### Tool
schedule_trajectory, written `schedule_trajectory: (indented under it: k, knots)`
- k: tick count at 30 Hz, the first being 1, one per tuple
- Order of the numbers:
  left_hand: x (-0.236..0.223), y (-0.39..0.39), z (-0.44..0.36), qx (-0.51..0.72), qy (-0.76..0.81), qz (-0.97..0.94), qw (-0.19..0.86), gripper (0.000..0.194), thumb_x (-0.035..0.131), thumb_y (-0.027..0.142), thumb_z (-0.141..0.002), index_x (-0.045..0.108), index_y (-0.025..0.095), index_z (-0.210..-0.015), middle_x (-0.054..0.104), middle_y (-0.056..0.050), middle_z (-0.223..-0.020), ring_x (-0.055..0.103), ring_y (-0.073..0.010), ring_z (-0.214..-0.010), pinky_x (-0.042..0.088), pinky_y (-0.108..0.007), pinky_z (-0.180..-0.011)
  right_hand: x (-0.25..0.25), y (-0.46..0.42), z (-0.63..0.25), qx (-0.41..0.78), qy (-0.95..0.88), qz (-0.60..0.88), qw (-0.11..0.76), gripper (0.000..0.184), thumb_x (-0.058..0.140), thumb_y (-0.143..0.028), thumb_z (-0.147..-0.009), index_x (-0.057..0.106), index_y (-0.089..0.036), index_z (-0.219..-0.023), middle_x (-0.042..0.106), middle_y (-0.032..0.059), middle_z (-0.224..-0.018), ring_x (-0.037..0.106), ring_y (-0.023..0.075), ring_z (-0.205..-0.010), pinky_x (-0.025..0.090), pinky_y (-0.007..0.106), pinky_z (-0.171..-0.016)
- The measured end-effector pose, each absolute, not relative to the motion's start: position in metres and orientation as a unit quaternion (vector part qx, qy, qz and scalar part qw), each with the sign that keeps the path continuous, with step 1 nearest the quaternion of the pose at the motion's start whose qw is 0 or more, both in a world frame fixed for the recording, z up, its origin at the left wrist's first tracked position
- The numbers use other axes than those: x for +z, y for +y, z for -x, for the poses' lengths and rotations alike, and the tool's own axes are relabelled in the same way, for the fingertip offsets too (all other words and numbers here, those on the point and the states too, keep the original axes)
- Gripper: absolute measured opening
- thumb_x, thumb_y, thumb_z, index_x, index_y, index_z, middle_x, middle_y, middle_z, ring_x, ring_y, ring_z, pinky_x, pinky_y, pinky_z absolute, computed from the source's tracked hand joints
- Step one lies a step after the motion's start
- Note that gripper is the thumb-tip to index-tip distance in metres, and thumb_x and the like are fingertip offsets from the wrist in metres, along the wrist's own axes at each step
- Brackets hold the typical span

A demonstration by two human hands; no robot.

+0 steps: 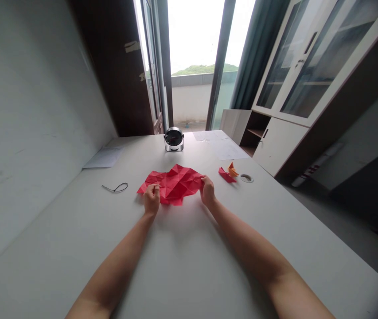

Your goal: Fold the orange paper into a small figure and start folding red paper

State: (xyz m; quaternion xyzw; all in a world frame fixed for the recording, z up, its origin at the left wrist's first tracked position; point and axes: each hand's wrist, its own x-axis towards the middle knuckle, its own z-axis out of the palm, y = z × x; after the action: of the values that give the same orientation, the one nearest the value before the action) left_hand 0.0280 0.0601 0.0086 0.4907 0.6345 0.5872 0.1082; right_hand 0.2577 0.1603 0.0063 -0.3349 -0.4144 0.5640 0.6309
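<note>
L hand (152,199) curled into a loose fist, w/ near-L part of the creased red paper (175,182) pinched in it. R hand (208,191) mostly closed too, thumb & fingers gripping same sheet at its R end. Sheet's spread btwn the two, fold lines all over, edge jagged, over approx. mid-worktop (175,266); can't tell how much of it touches the surface. R of the R hand, apart from it: folded red piece (226,176) w/ folded orange piece (232,170) right by it, then round ring (247,178). L of sheet: thin black loop (114,190). Beyond: round black-faced device (174,138) on metal stand, plus white papers (230,150) toward far R.
</note>
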Motion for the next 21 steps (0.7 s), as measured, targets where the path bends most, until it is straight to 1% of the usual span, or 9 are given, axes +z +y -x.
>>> schedule_trajectory:
  k: [4, 7, 10, 12, 14, 16, 18, 21]
  knots:
    - [0.02, 0.061, -0.016, 0.554, 0.664, -0.503, 0.016, 0.025, 0.049, 0.035, -0.094, 0.068, 0.02, -0.091, 0.07, -0.007, -0.093, 0.064, -0.0225, -0.089, 0.048, -0.034, -0.086, 0.006, 0.159, -0.256, 0.593, -0.426, 0.317, 0.606, 0.019, 0.053, -0.034, -0.078, 0.04, -0.022, -0.07, 0.048, -0.0029, -0.064, 0.047, 0.0119, -0.058, 0.046, 0.024, -0.055]
    - [0.026, 0.062, -0.005, 0.52, 0.681, -0.512, -0.059, 0.021, 0.049, 0.031, -0.094, 0.067, 0.021, -0.093, 0.067, -0.007, -0.094, 0.062, -0.0222, -0.092, 0.048, -0.035, -0.09, 0.004, 0.156, -0.251, 0.621, -0.45, 0.316, 0.558, 0.022, 0.06, -0.037, -0.078, 0.046, -0.021, -0.073, 0.056, -0.0023, -0.068, 0.055, 0.0128, -0.062, 0.051, 0.027, -0.06]
    - [0.022, 0.064, 0.011, 0.491, 0.714, -0.489, -0.097, 0.017, 0.052, 0.026, -0.091, 0.067, 0.02, -0.092, 0.065, -0.009, -0.095, 0.061, -0.0227, -0.094, 0.047, -0.036, -0.094, 0.0, 0.157, -0.246, 0.639, -0.496, 0.342, 0.478, 0.027, 0.067, -0.042, -0.078, 0.054, -0.021, -0.086, 0.068, 0.0016, -0.084, 0.067, 0.0169, -0.072, 0.055, 0.031, -0.065]
    - [0.014, 0.066, 0.024, 0.468, 0.744, -0.468, -0.095, 0.015, 0.053, 0.024, -0.089, 0.068, 0.02, -0.091, 0.063, -0.01, -0.095, 0.06, -0.0233, -0.095, 0.047, -0.037, -0.095, -0.004, 0.159, -0.246, 0.64, -0.502, 0.348, 0.468, 0.031, 0.068, -0.044, -0.078, 0.055, -0.021, -0.095, 0.071, 0.0038, -0.096, 0.069, 0.0171, -0.074, 0.055, 0.031, -0.067]
    - [0.004, 0.068, 0.036, 0.447, 0.778, -0.434, -0.076, 0.013, 0.056, 0.025, -0.086, 0.068, 0.02, -0.091, 0.061, -0.01, -0.096, 0.059, -0.0241, -0.095, 0.047, -0.039, -0.096, -0.007, 0.162, -0.248, 0.631, -0.502, 0.354, 0.473, 0.033, 0.067, -0.044, -0.078, 0.055, -0.022, -0.099, 0.071, 0.0048, -0.1, 0.07, 0.0167, -0.074, 0.055, 0.031, -0.067]
    - [-0.003, 0.07, 0.044, 0.428, 0.806, -0.406, -0.046, 0.013, 0.059, 0.026, -0.084, 0.069, 0.02, -0.09, 0.059, -0.01, -0.096, 0.059, -0.024, -0.091, 0.048, -0.04, -0.093, -0.01, 0.165, -0.25, 0.618, -0.501, 0.366, 0.483, 0.032, 0.066, -0.044, -0.078, 0.056, -0.021, -0.099, 0.071, 0.005, -0.098, 0.07, 0.0162, -0.072, 0.055, 0.03, -0.066]
    - [-0.007, 0.071, 0.047, 0.424, 0.809, -0.406, -0.038, 0.014, 0.061, 0.027, -0.083, 0.07, 0.02, -0.091, 0.059, -0.01, -0.098, 0.059, -0.0237, -0.09, 0.048, -0.04, -0.093, -0.011, 0.168, -0.252, 0.605, -0.499, 0.379, 0.491, 0.031, 0.065, -0.043, -0.078, 0.057, -0.02, -0.097, 0.071, 0.005, -0.095, 0.07, 0.0158, -0.071, 0.054, 0.029, -0.065]
    - [-0.001, 0.07, 0.04, 0.432, 0.798, -0.419, -0.032, 0.017, 0.058, 0.029, -0.084, 0.07, 0.021, -0.093, 0.06, -0.01, -0.099, 0.06, -0.0231, -0.089, 0.049, -0.039, -0.092, -0.012, 0.171, -0.253, 0.594, -0.496, 0.388, 0.501, 0.029, 0.064, -0.042, -0.077, 0.058, -0.02, -0.095, 0.071, 0.0046, -0.091, 0.069, 0.0152, -0.068, 0.053, 0.028, -0.063]
